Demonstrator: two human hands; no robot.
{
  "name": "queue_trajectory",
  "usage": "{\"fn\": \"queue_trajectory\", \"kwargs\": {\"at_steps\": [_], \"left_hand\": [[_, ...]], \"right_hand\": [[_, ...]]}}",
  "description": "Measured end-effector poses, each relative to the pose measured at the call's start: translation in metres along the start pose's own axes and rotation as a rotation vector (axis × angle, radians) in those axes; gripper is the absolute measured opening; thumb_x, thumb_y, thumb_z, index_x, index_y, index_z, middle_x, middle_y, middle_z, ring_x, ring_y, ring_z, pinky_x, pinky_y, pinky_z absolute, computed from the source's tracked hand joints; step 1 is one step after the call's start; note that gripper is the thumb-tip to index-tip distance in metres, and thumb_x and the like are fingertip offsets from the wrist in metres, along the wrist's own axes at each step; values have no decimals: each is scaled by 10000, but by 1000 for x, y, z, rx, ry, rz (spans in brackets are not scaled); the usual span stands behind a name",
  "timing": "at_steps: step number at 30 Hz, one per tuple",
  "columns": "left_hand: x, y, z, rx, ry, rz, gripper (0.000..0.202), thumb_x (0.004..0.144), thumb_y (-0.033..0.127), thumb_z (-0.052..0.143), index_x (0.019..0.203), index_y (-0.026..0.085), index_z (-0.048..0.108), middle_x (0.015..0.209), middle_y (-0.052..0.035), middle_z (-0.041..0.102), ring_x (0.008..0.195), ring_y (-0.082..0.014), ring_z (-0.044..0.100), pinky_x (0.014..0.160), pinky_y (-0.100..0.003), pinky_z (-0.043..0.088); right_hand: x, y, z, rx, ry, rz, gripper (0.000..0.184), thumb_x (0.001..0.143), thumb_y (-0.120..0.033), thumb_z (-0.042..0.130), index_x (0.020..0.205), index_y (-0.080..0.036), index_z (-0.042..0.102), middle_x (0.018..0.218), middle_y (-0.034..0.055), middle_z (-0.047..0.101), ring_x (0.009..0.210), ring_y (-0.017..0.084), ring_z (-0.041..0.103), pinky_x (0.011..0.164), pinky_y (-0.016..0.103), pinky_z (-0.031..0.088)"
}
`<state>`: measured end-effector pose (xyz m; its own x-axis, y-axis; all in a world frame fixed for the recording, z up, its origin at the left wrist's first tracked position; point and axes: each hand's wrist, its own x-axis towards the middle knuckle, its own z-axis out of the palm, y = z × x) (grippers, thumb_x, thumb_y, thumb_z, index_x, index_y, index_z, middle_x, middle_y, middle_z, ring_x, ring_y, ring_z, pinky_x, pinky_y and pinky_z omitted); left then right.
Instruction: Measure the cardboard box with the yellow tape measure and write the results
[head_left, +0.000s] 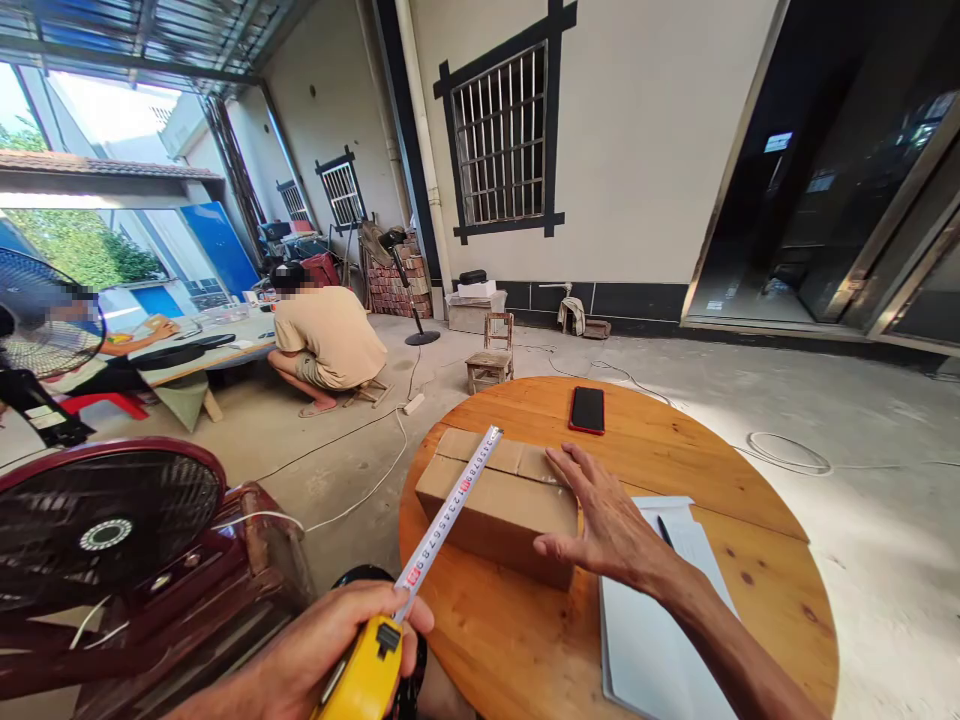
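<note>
My left hand (352, 640) is wrapped round a yellow tape measure (365, 670), thumb near its black lock button. The white blade (442, 520) is pulled out and slants up across a brown cardboard box (517, 510), its metal tip above the box's far part. Whether the blade touches the box I cannot tell. My right hand (596, 510) has its fingers spread against the right end of the box, thumb at the near side. Under my right forearm lies white paper (652, 650) with a dark pen (664, 530) on it. A red-edged phone (586, 410) lies beyond the box.
The round wooden table (765, 590) carries these things. A dark red fan (112, 540) stands close on the left. Farther off, a person (330, 335) sits at a low table, another behind a fan. A small wooden chair (491, 360) and cables (787, 455) are on the floor.
</note>
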<state>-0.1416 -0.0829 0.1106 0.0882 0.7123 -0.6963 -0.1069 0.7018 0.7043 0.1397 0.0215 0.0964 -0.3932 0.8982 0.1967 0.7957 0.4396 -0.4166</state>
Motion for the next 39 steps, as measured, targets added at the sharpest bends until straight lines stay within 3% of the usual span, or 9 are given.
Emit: {"fn": "queue_trajectory", "kwargs": {"at_steps": [17, 31, 39], "left_hand": [[-4, -18, 5, -8, 11, -19, 314, 714, 406, 574, 752, 117, 690, 573, -53, 605, 405, -111, 489, 389, -201, 352], [-3, -17, 17, -74, 38, -18, 301, 705, 387, 598, 766, 108, 693, 599, -63, 623, 433, -121, 509, 413, -208, 372], [-9, -11, 24, -11, 62, -28, 291, 718, 372, 583, 743, 105, 695, 586, -69, 622, 424, -113, 500, 404, -200, 353]], "right_hand": [[1, 2, 2, -29, 17, -27, 982, 630, -694, 591, 1411, -171, 304, 1464, 182, 238, 1309, 359, 297, 1026, 487, 313], [1, 2, 2, -5, 41, -37, 949, 631, -677, 597, 1403, -200, 321, 1451, 177, 270, 1303, 365, 313, 1018, 497, 321], [-1, 1, 1, -5, 16, -19, 953, 649, -677, 585, 1413, -185, 298, 1495, 191, 180, 1341, 354, 255, 1040, 491, 290]]}}
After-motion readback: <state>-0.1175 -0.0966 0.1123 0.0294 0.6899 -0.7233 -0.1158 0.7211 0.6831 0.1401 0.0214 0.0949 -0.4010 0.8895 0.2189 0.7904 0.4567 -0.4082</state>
